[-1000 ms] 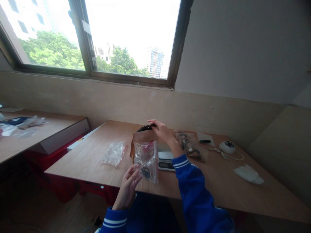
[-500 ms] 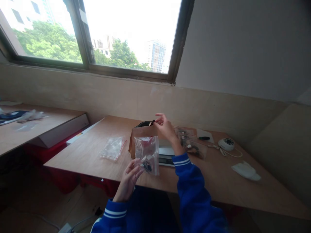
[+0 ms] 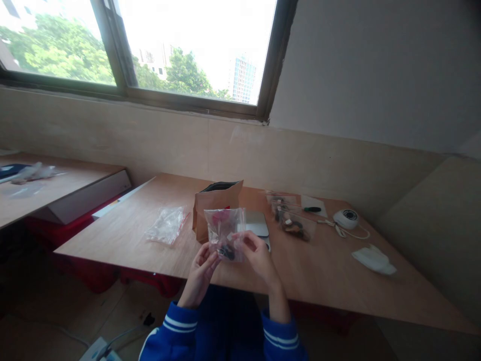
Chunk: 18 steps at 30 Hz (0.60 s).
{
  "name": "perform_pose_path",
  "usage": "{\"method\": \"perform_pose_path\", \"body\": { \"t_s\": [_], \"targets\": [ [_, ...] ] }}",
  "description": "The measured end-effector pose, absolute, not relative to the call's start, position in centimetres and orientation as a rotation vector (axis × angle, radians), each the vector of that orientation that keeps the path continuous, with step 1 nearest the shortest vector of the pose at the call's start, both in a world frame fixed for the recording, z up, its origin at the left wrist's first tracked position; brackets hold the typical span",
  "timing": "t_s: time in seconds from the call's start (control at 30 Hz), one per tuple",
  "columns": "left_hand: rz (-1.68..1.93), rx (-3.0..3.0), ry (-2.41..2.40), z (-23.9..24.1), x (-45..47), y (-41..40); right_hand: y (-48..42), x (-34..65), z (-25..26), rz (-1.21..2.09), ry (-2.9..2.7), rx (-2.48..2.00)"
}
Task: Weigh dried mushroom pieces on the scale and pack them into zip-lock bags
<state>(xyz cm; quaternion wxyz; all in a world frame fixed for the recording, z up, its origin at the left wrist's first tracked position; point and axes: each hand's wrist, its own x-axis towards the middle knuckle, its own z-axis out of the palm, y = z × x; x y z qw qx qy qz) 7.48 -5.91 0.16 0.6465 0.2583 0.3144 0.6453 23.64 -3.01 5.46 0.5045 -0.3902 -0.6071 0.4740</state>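
I hold a small clear zip bag [image 3: 224, 228] upright above the near edge of the wooden table [image 3: 330, 281]. Small dark parts and something red show inside it. My left hand [image 3: 202, 273] grips its lower left corner. My right hand [image 3: 258, 254] pinches its lower right side. Just behind the bag a brown paper pouch [image 3: 215, 201] stands upright with its dark-lined mouth open. A silver digital scale [image 3: 258, 226] lies to the right of the pouch, partly hidden by the bag.
An empty-looking clear bag [image 3: 166, 225] lies left of the pouch. Further right lie a clear bag of parts [image 3: 291, 223], a small screwdriver [image 3: 312, 209], a white dome camera [image 3: 345, 218] with cable, and a white cloth [image 3: 373, 259]. A second table [image 3: 56, 188] stands at the left.
My right hand has let go of the pouch's mouth and come down to grip the clear bag beside my left hand. The view has tilted down slightly.
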Motion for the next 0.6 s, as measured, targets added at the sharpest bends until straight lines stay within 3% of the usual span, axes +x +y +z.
{"method": "perform_pose_path", "body": {
  "t_s": [0.6],
  "targets": [
    [1.478,0.541,0.794,0.4,7.5,-6.1,-5.7,24.0,3.8,1.177,-1.257,-0.997]
  ]
}}
